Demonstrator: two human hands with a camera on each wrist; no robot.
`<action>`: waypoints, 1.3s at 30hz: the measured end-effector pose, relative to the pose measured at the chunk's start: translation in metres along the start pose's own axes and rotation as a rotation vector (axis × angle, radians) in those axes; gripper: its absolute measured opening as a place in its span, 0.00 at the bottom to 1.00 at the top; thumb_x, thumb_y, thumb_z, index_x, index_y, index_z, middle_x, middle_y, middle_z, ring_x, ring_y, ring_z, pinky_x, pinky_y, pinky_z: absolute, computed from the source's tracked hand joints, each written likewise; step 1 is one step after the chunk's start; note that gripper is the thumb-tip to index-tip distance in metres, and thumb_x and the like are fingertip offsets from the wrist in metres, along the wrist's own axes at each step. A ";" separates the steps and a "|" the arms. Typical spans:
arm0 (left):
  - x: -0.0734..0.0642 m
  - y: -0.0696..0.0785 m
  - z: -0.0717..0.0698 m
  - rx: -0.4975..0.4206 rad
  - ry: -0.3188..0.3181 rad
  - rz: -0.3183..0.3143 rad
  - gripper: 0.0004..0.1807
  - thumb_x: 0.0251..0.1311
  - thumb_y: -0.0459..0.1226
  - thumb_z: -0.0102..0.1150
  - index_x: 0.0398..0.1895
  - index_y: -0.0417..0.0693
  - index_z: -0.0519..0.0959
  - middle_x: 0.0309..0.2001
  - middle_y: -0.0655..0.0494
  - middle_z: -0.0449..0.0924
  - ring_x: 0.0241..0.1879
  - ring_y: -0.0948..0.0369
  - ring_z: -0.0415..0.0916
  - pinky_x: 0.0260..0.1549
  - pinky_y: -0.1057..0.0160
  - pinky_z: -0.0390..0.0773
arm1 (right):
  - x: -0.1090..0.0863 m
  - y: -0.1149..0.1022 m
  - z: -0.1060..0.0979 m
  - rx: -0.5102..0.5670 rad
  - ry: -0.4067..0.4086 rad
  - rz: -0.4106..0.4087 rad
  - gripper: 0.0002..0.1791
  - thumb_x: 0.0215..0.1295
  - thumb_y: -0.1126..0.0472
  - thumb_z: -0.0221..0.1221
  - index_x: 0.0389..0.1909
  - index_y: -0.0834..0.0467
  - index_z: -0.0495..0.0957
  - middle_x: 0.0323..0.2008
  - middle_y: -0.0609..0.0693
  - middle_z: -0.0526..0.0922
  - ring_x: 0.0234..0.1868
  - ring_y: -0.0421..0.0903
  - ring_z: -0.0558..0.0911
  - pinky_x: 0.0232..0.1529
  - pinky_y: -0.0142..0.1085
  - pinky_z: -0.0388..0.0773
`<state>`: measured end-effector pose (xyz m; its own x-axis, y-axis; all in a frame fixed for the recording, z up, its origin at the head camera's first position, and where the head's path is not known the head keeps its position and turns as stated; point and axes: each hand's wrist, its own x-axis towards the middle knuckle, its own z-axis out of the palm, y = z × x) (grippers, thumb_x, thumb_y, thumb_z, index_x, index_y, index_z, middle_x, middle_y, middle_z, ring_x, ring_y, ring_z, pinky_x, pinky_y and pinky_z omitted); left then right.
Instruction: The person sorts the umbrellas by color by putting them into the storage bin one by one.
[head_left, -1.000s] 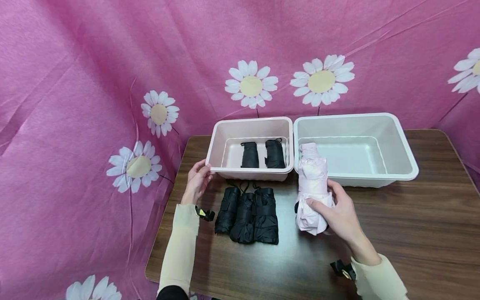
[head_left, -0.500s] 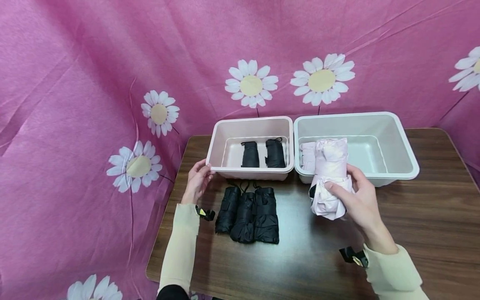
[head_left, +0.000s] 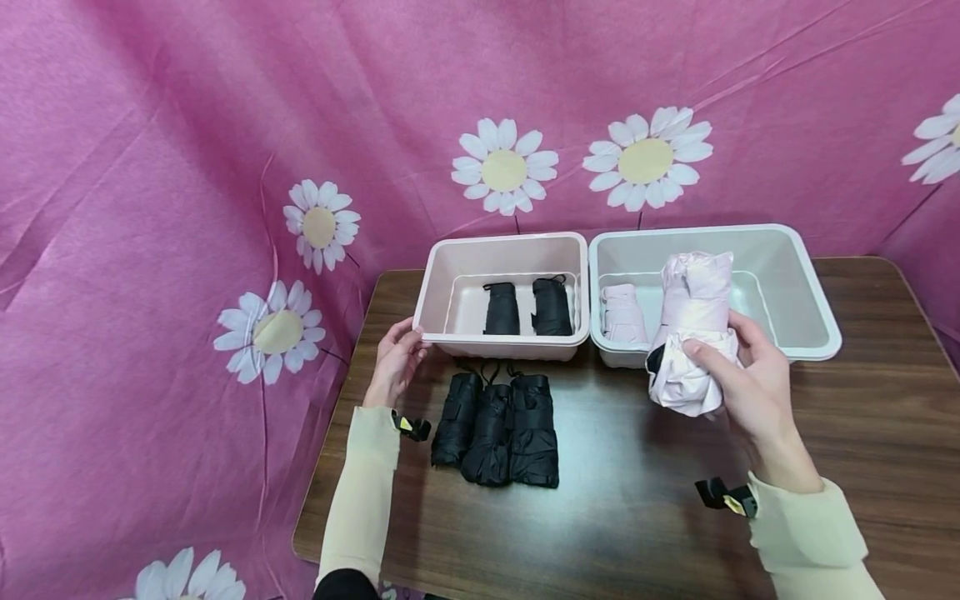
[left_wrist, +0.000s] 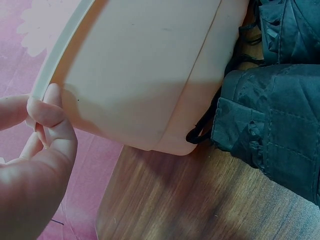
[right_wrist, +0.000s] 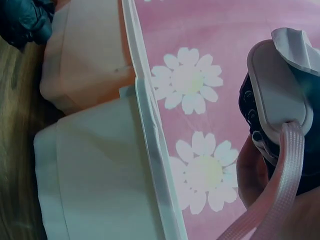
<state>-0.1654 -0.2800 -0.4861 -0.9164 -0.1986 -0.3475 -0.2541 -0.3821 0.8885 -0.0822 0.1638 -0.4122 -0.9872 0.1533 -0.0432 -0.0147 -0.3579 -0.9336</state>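
Note:
My right hand [head_left: 761, 396] grips a folded pale pink umbrella [head_left: 693, 312] and holds it over the front of the white bin [head_left: 819, 308]. In the right wrist view, the umbrella's flat handle end [right_wrist: 280, 90] and pink wrist strap [right_wrist: 289, 165] show. A second pale pink umbrella [head_left: 623, 315] lies inside the white bin at its left end. My left hand [head_left: 396, 367] pinches the front left corner of the pale pink bin [head_left: 502, 340], thumb and fingers on the rim. Two folded black umbrellas, one left [head_left: 501, 310] and one right [head_left: 551, 308], lie in that bin.
Three folded black umbrellas, left [head_left: 456, 421], middle [head_left: 487, 442] and right [head_left: 533, 433], lie side by side on the wooden table [head_left: 615, 517], in front of the pink bin. The bins stand next to each other. A pink flowered cloth [head_left: 390, 100] hangs behind.
My right hand has carried the pale pink umbrella rightward and farther up, uncovering the one in the white bin. My left hand has kept its place on the pink bin.

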 end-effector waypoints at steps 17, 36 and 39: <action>-0.002 -0.001 -0.001 -0.006 -0.010 0.010 0.13 0.66 0.26 0.50 0.51 0.45 0.70 0.31 0.55 0.80 0.22 0.64 0.77 0.20 0.73 0.72 | 0.032 -0.003 -0.019 0.138 0.054 0.081 0.22 0.57 0.73 0.63 0.52 0.54 0.75 0.37 0.46 0.85 0.31 0.39 0.86 0.27 0.31 0.83; -0.002 0.001 0.000 0.014 0.009 -0.004 0.12 0.66 0.27 0.51 0.50 0.48 0.70 0.30 0.57 0.80 0.22 0.65 0.77 0.21 0.73 0.71 | 0.063 -0.006 -0.035 0.088 0.109 0.162 0.18 0.58 0.71 0.64 0.47 0.50 0.77 0.32 0.41 0.86 0.31 0.34 0.84 0.29 0.26 0.82; -0.002 0.001 0.000 0.023 0.009 -0.002 0.13 0.67 0.27 0.50 0.53 0.45 0.69 0.29 0.57 0.80 0.21 0.65 0.77 0.21 0.73 0.72 | 0.067 -0.005 -0.035 0.033 0.118 0.176 0.25 0.58 0.69 0.65 0.57 0.54 0.73 0.32 0.38 0.85 0.31 0.32 0.83 0.29 0.24 0.80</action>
<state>-0.1641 -0.2801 -0.4849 -0.9129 -0.2063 -0.3521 -0.2631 -0.3620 0.8943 -0.1425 0.2082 -0.4233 -0.9496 0.1923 -0.2476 0.1490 -0.4181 -0.8961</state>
